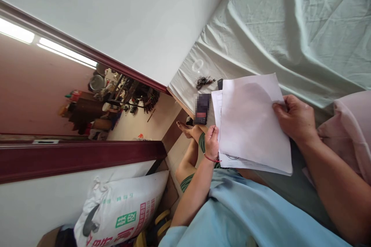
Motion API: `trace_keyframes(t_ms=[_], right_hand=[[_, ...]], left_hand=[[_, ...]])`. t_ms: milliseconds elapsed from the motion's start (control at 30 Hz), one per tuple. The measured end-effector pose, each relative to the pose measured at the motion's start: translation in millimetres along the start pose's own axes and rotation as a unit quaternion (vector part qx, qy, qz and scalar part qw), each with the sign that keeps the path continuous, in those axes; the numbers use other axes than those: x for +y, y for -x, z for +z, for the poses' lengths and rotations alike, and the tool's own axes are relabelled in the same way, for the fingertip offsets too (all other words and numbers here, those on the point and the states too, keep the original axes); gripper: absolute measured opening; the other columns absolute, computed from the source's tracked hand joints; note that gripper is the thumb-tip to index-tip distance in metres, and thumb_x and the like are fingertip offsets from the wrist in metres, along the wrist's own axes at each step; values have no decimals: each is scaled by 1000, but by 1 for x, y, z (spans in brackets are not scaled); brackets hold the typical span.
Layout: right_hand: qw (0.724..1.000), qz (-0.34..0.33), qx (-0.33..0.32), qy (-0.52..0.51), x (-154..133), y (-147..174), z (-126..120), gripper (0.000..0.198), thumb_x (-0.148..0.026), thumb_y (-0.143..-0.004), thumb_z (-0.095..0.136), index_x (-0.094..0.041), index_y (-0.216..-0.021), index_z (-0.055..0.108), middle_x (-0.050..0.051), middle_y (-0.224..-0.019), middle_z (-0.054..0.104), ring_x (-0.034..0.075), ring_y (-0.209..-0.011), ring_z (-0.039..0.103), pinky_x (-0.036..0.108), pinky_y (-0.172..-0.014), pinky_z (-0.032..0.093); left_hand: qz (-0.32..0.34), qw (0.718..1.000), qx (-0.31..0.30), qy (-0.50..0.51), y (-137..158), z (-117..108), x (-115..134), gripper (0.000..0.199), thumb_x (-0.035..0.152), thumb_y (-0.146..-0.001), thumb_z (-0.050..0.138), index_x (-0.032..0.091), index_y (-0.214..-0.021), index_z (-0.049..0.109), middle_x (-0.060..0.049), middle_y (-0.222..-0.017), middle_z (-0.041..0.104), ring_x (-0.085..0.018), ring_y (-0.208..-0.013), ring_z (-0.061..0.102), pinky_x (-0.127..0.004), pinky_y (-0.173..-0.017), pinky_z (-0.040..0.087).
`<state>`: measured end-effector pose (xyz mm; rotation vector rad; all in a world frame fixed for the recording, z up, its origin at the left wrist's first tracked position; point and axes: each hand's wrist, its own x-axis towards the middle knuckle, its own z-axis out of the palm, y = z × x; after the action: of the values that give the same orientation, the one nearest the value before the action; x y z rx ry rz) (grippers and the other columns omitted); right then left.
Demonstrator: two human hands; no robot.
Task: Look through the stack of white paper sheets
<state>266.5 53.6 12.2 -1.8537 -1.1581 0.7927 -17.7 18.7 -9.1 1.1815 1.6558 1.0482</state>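
Several sheets of white paper (252,119) lie in a loose stack between my two hands, above my lap. The top sheet looks blank on the side I see; printed lines and part of a round stamp show on sheets beneath. My left hand (212,142), with a red string on the wrist, pinches the stack's left edge. At the right edge my right hand (298,117) grips the sheets, thumb on top and fingers behind. Just beyond the stack's left side, a dark phone-like object (202,109), partly pixelated, rests on the bed's edge.
On the pale bedsheet (261,27) lie a clear round lid-like item (198,65) and a dark tangled cord (204,82). Pink cloth (348,131) is at right. A stuffed white sack (124,208) stands lower left. Through the doorway, assorted household goods (127,92) show.
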Motion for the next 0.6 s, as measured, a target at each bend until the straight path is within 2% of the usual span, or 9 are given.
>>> trace_keyframes(t_ms=[133, 233, 367, 433, 500, 600], right_hand=[[1000, 0, -1, -7, 2, -1, 1, 19, -40, -77, 57, -24, -84, 63, 2, -71, 64, 18, -65, 52, 32, -70, 38], [1000, -6, 7, -7, 5, -2, 1, 16, -39, -77, 58, -23, -76, 58, 0, -67, 59, 16, -62, 48, 31, -68, 36], [997, -18, 76, -15, 8, -1, -1, 18, -37, -82, 57, -23, -71, 51, -3, -62, 48, 14, -60, 42, 31, -64, 32], [990, -8, 123, -66, 7, -1, -2, 18, -38, -85, 56, -23, -75, 53, -4, -62, 46, 13, -59, 40, 30, -62, 30], [968, 18, 159, -195, 6, -3, -1, 15, -37, -84, 59, -22, -80, 57, -4, -66, 50, 12, -60, 41, 29, -62, 33], [898, 81, 159, -401, 5, -8, -3, 13, -31, -75, 66, -21, -83, 61, -2, -75, 60, 12, -63, 49, 29, -65, 42]], left_hand=[[18, 1000, 2, -17, 0, 0, -1, 42, 62, -87, 61, 20, -86, 61, 0, -78, 55, -14, -75, 51, -26, -74, 46], [30, 999, 2, -30, 0, 1, 2, 42, 61, -88, 60, 20, -85, 61, 1, -76, 53, -13, -74, 49, -25, -73, 45], [45, 998, 1, -38, 0, 1, 8, 41, 61, -89, 59, 20, -84, 60, 1, -77, 55, -14, -76, 49, -27, -77, 44], [43, 998, -2, -36, 0, 2, 11, 43, 62, -89, 59, 20, -83, 59, 1, -76, 55, -15, -75, 49, -27, -76, 44], [40, 999, -4, -34, 1, 2, 13, 44, 63, -88, 58, 20, -82, 58, 0, -75, 55, -15, -73, 48, -28, -74, 44], [43, 998, -5, -38, 2, 3, 14, 42, 61, -89, 58, 20, -81, 56, 0, -74, 54, -15, -73, 47, -28, -72, 43]])
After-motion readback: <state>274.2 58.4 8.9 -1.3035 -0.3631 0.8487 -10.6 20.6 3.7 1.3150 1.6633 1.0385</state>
